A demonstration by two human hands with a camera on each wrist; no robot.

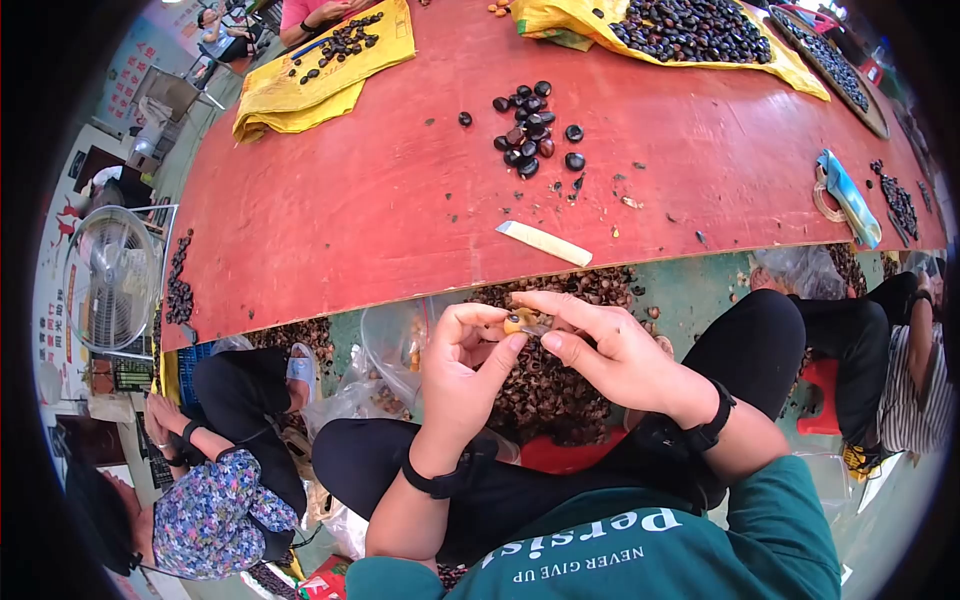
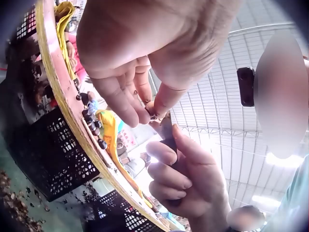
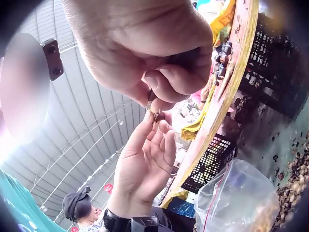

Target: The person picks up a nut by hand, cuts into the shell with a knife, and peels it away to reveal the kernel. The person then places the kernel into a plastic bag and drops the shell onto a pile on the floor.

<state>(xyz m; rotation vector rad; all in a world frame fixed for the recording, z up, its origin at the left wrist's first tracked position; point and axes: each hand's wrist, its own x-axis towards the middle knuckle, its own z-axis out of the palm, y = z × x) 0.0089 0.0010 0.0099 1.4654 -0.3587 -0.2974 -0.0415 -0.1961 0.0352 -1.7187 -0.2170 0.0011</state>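
Note:
Above the lap, in front of the red table (image 1: 400,200), my left hand (image 1: 462,360) pinches a small, partly peeled nut (image 1: 514,323), yellowish with a dark patch, between thumb and fingers. My right hand (image 1: 622,352) meets it from the other side and grips a small knife. Its dark handle (image 2: 170,144) lies within the curled right fingers, and the short blade (image 2: 163,127) reaches the nut. In the right wrist view, the left fingertips (image 3: 153,116) come right up to the blade, while the right fingers hide most of the handle.
Glossy dark nuts (image 1: 527,130) lie loose on the table beside a cream-coloured stick-like tool (image 1: 545,243). Farther back, nuts cover a yellow sack (image 1: 790,70). Brown shells (image 1: 550,395) heap below the hands, near a clear plastic bag (image 1: 395,335). A person (image 1: 215,510) sits at left.

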